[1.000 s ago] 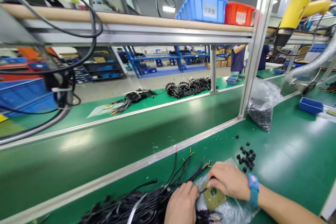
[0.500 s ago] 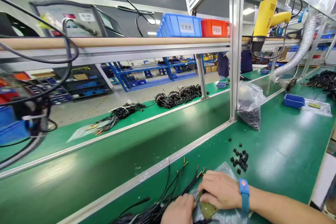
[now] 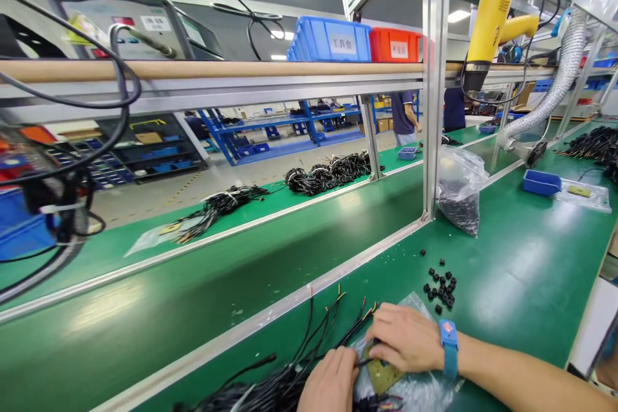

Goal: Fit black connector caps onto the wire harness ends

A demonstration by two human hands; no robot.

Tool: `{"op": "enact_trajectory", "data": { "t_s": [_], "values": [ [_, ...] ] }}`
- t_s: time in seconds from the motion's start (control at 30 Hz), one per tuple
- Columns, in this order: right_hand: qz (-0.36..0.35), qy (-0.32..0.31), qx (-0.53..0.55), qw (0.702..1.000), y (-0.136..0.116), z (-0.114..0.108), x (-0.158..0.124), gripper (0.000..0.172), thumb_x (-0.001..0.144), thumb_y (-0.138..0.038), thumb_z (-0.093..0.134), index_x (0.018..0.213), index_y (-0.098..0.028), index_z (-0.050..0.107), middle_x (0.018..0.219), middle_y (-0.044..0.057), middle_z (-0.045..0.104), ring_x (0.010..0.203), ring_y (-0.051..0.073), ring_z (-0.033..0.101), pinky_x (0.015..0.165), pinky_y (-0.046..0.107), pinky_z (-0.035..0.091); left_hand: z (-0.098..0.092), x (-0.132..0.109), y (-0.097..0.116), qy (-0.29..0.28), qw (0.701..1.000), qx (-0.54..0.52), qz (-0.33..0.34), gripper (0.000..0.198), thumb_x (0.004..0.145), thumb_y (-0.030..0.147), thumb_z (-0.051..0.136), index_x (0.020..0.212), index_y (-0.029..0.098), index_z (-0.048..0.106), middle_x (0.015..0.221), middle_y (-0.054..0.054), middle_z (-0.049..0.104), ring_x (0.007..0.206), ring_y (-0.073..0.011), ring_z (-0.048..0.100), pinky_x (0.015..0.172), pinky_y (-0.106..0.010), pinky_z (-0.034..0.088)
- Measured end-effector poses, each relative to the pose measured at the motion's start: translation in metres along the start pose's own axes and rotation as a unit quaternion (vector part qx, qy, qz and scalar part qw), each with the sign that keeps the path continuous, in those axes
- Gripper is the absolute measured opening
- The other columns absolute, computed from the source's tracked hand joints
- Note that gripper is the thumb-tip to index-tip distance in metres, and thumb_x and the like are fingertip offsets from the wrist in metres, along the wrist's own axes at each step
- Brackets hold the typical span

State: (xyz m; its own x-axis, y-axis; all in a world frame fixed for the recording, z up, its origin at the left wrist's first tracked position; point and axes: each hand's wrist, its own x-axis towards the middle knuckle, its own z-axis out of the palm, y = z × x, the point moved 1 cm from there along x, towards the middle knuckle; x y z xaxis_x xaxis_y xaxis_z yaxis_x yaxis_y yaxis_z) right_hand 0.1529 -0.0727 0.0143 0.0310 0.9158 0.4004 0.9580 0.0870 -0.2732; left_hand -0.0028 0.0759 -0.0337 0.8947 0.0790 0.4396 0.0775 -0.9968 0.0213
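My left hand (image 3: pixel 329 381) is closed around a black cable (image 3: pixel 365 361), and a short length sticks out toward my right hand. My right hand (image 3: pixel 406 338) has its fingers curled in a pinch over a flat olive-yellow piece (image 3: pixel 383 378). Something dark shows under those fingertips, too hidden to name. The yellow piece lies on a clear plastic bag (image 3: pixel 425 393). Beside and under my left hand spreads a bundle of black cables (image 3: pixel 270 389), with thin coloured wire ends pointing away from me. Several small black cube-like parts (image 3: pixel 441 290) lie scattered beyond my right hand.
A metal post (image 3: pixel 434 90) rises from the bench, with a plastic bag of dark parts (image 3: pixel 461 196) beside it. To the right are a blue tray (image 3: pixel 541 183) and a hanging yellow heat gun (image 3: pixel 490 29). More cable bundles (image 3: pixel 331 174) lie across the channel. A person (image 3: pixel 404 116) stands beyond.
The view has tilted slightly down. My hands stay close together over the yellow piece, more of which now shows. A cable end now shows between my hands.
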Motion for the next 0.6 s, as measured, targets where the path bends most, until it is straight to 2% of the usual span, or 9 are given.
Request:
{"op": "enact_trajectory", "data": {
  "t_s": [0.1,0.17,0.27,0.6],
  "values": [
    [-0.002,0.005,0.022,1.0,-0.001,-0.001,-0.004,0.007,0.099,-0.025,0.059,0.103,-0.019,0.06,0.093,0.004,0.065,0.087,0.02,0.055,0.076,0.03,0.046,-0.015,0.002,0.012,-0.04,0.997,-0.052,-0.032,0.025,0.097,0.007,0.039,0.084,0.021,0.054,0.076,-0.001,0.058,0.073,-0.0205,0.056,0.069,-0.033,0.04],
    [0.014,0.018,0.039,0.999,0.0,-0.002,-0.007,0.006,0.1,-0.023,0.056,0.102,-0.019,0.06,0.091,0.005,0.064,0.088,0.022,0.055,0.077,0.032,0.047,-0.029,0.006,0.022,-0.081,0.992,-0.08,-0.051,0.026,0.099,0.007,0.039,0.082,0.021,0.053,0.079,-0.001,0.058,0.076,-0.0196,0.055,0.07,-0.032,0.04],
    [0.045,0.035,0.067,0.996,0.002,-0.003,-0.011,0.009,0.103,-0.023,0.052,0.105,-0.019,0.06,0.095,0.006,0.064,0.092,0.022,0.056,0.08,0.035,0.047,-0.044,0.013,0.032,-0.107,0.987,-0.098,-0.068,0.023,0.099,0.007,0.043,0.083,0.02,0.054,0.081,-0.001,0.058,0.08,-0.0195,0.055,0.073,-0.032,0.041],
    [0.059,0.04,0.071,0.995,-0.001,-0.004,-0.014,0.008,0.104,-0.024,0.053,0.106,-0.02,0.06,0.096,0.005,0.065,0.092,0.022,0.058,0.078,0.035,0.047,-0.046,0.017,0.038,-0.145,0.985,-0.054,-0.079,0.023,0.096,0.006,0.047,0.081,0.02,0.059,0.084,-0.002,0.059,0.079,-0.0191,0.056,0.07,-0.032,0.04]
  ]
}}
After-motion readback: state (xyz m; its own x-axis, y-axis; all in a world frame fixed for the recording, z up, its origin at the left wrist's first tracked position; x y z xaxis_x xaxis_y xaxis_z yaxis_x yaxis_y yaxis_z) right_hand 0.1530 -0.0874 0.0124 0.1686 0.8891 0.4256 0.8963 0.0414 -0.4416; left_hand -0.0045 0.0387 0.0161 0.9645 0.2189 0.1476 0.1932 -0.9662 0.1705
